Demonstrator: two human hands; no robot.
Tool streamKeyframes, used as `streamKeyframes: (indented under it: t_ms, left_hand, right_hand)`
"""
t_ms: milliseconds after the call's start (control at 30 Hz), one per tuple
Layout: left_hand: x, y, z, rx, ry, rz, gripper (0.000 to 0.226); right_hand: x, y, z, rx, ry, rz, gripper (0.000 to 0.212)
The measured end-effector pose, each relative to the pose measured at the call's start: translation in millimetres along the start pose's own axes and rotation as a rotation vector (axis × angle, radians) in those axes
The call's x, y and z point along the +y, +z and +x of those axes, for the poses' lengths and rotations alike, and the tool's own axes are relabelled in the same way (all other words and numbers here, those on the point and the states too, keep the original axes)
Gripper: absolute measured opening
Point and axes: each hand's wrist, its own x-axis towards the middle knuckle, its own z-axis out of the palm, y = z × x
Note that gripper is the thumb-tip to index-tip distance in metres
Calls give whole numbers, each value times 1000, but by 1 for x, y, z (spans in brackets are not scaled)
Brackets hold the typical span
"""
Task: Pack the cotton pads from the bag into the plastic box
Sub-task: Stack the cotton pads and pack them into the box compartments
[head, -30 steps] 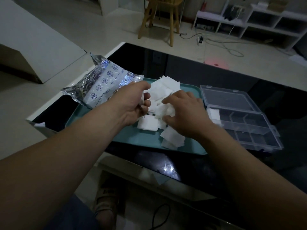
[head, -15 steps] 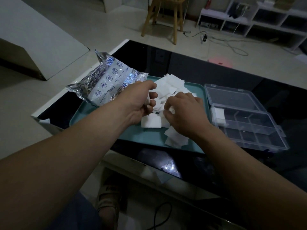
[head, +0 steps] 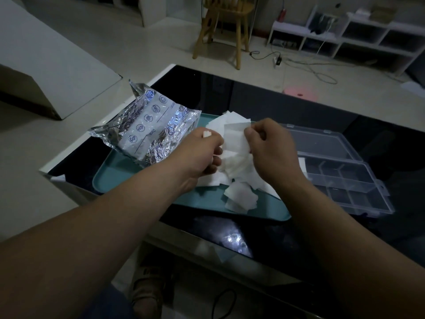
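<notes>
A crinkled silver foil bag with a white printed panel lies on the far left of a smooth teal tray, which sits on a glossy black table. Thin, soft, square white cotton pads form a loose heap in the tray's middle. Just right of the tray sits the clear plastic box, its lid open and its base divided into rectangular compartments. Some white pad shows at the end nearest the tray. The left hand is curled around a small stack of pads, with white edges showing at its thumb. The right hand pinches 1 pad between thumb and forefinger above the heap.
</notes>
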Motion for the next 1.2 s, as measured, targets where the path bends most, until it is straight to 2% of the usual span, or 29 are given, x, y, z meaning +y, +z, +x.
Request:
streamKeyframes:
  t_ms: [100,300,400,533,667,733,833,933,1067,1200]
  left_hand:
    - [-5,8,-7,-71,-72,-120,3]
    - [-3,8,-9,-119,-150,-371,25]
    - [-3,7,-9,-98,-135,-338,28]
    - [-4,9,-12,-41,-125,-262,32]
    - [-6,12,-14,-107,-125,-277,27]
    - [-4,12,-15,-152,-110,-305,22]
    - [-1,10,-14,-146,-102,-319,17]
    - [0,7,-11,-70,-135,-299,15]
    - [0,8,-11,-44,-105,-237,14]
    - [-1,11,-13,-112,-85,-291,22]
  right_hand:
    - [-2,1,-5,1,60,82,15]
    - [-14,7,-28,-50,-9,86,11]
    - [-16,8,-34,-17,-45,77,11]
    - [-12,5,-32,88,-99,-70,13]
    - [-10,4,-33,126,-232,-252,14]
    - [-11,9,-37,21,-242,-176,15]
    - [-16,10,-36,-120,-103,93,16]
    - [-17,0,-28,-56,27,181,18]
    - [-13,-11,-23,61,12,7,19]
    - [-14,-8,-29,85,-145,-138,19]
